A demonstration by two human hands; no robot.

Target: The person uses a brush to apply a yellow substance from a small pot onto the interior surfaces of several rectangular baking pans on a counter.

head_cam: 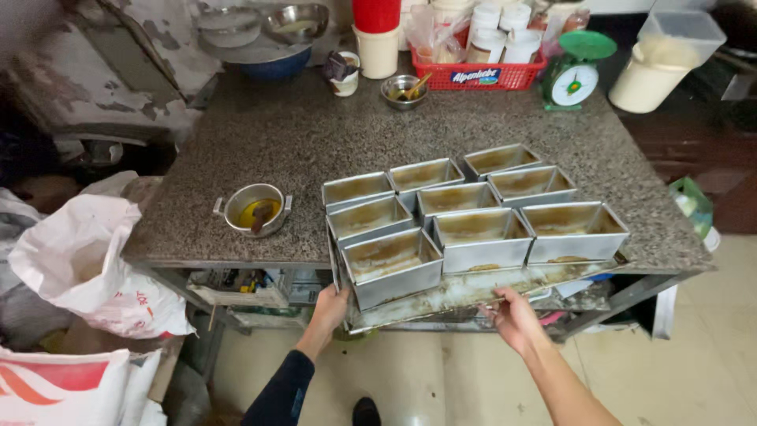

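Observation:
A flat metal baking tray (pixel 473 290) juts out over the front edge of a granite counter (pixel 300 142). Several empty greased rectangular loaf tins (pixel 481 237) stand on it in rows. My left hand (pixel 330 304) grips the tray's front left corner from below, under the nearest tin (pixel 392 268). At the front edge, right of centre, my right hand (pixel 514 315) holds the tray, fingers curled over its rim.
A small two-handled metal bowl with yellow grease and a brush (pixel 254 209) sits left of the tray. At the back stand a red basket of containers (pixel 481 71), a green kitchen scale (pixel 574 75), metal bowls (pixel 296 22) and a plastic tub (pixel 654 67). White sacks (pixel 87 260) lie on the floor at left.

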